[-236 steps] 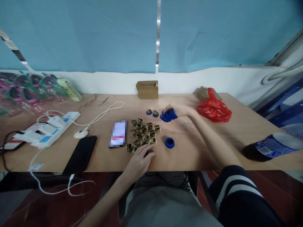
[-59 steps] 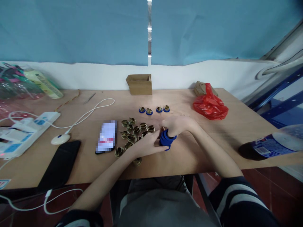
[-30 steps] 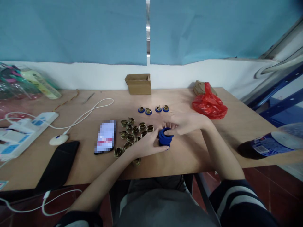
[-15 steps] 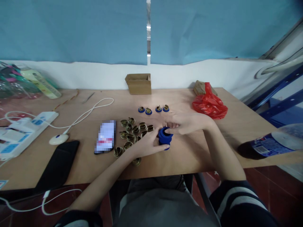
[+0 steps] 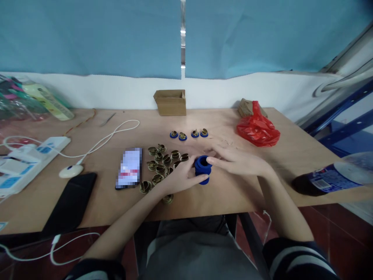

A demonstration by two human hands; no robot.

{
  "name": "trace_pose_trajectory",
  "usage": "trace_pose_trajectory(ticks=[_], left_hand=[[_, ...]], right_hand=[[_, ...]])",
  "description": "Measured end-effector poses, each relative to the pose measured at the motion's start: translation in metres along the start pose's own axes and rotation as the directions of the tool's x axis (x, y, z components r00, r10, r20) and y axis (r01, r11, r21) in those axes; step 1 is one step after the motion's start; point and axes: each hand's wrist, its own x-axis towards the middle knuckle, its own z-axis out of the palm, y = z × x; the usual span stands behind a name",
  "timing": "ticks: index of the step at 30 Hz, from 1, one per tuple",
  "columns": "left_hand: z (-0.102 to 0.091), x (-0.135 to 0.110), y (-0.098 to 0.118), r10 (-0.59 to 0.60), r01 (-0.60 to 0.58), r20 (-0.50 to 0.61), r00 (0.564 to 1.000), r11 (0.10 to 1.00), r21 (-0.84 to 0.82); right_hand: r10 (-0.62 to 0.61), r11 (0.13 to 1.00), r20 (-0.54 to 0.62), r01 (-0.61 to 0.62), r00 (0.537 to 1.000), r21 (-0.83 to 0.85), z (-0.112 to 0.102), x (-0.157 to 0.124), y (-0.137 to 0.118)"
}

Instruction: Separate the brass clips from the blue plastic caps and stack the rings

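Observation:
A short stack of blue plastic rings (image 5: 203, 168) stands on the wooden table (image 5: 239, 190) near its front middle. My left hand (image 5: 178, 179) curls around the stack from the left, thumb and fingers pinching its sides. My right hand (image 5: 236, 161) lies to the right with fingers stretched out, their tips touching the stack's top rim. Just left of the stack sits a cluster of several brass-coloured metal pieces (image 5: 163, 161). Farther back, a row of several blue rings with brass pieces in them (image 5: 189, 134) is lined up.
A lit phone (image 5: 129, 168), a black phone (image 5: 72, 202), a white mouse-like device (image 5: 70, 170) with cable and a power strip (image 5: 26, 157) lie at the left. A cardboard box (image 5: 170, 102) and red bag (image 5: 258, 130) sit at the back. A dark bottle (image 5: 326, 179) lies at right.
My right hand let go of the blue rings and flattened out to the right of the stack. The stack now stands on the table, steadied by my left hand.

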Motion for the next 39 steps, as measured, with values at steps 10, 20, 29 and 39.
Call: trace_pose_trajectory(ticks=[10,20,29,39], left_hand=[[-0.003,0.001,0.004,0.028,-0.027,-0.009,1.0,0.996,0.087],[0.003,0.0,-0.004,0.043,-0.04,-0.041,0.998,0.996,0.081],[-0.005,-0.001,0.006,-0.036,0.028,0.105,0.994,0.997,0.074],[-0.01,0.0,0.003,-0.045,0.023,0.157,0.987,0.99,0.137]], right_hand=[[0.135,0.957,-0.362,-0.026,0.922,0.29,0.089,-0.021,-0.018],[0.135,0.964,-0.446,-0.013,0.885,0.267,0.103,-0.017,-0.008],[0.241,0.925,-0.489,-0.046,0.838,0.376,0.109,-0.027,0.001],[0.284,0.905,-0.435,-0.088,0.855,0.417,0.108,-0.028,-0.011]])
